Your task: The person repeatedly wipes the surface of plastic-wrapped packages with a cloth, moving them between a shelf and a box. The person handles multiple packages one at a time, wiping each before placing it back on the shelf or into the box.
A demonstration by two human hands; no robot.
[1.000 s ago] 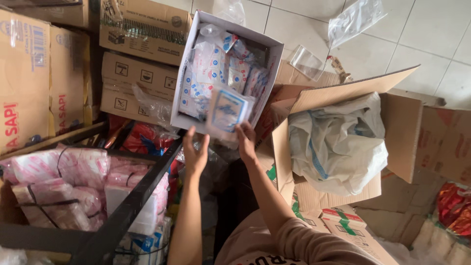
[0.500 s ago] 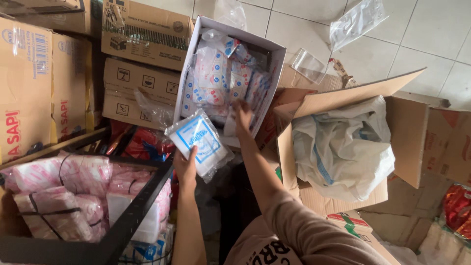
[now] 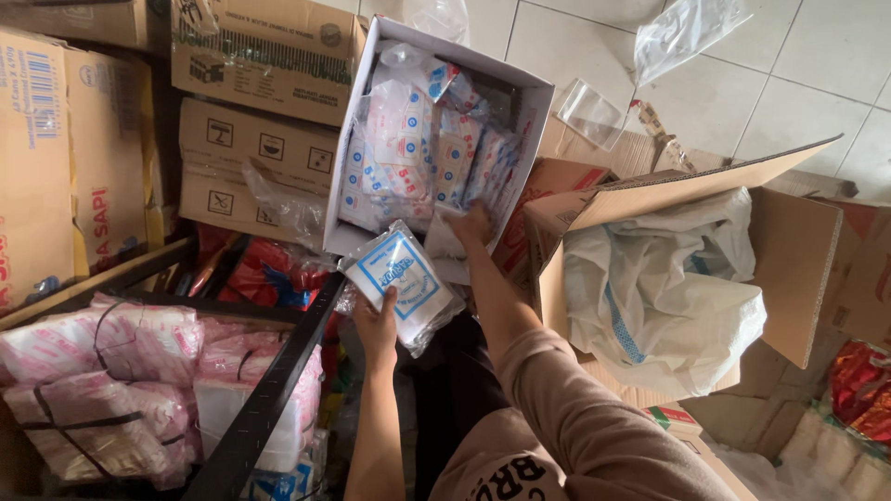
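Much of what surrounds me is cut off: the stacked brown cartons (image 3: pixel 260 111) beyond my left hand run out of the top and left edges, and the black metal shelf (image 3: pixel 269 408) beside my left forearm is cropped at the bottom, its bundles of pink-wrapped packs (image 3: pixel 102 380) only partly showing. To the right of my right arm an open cardboard box (image 3: pixel 742 269) holds a crumpled white plastic bag (image 3: pixel 659 288) — I cannot make out what lies inside it.

Straight ahead of both hands stands the white box (image 3: pixel 529 121), tilted toward me and crammed with small white-and-blue packets (image 3: pixel 418 158); their wrappers overlap so thickly that I cannot count them.

My right hand (image 3: pixel 471 225) reaches into the lower edge of that box, fingers pressed among the packets — whether they close on one is hidden by the wrappers. My left hand (image 3: pixel 376 320) is just below the box's near corner, fingers curled tight around the bottom of a clear-wrapped white packet with a blue-framed label (image 3: pixel 404 278), which sticks up above my knuckles, just short of the box.
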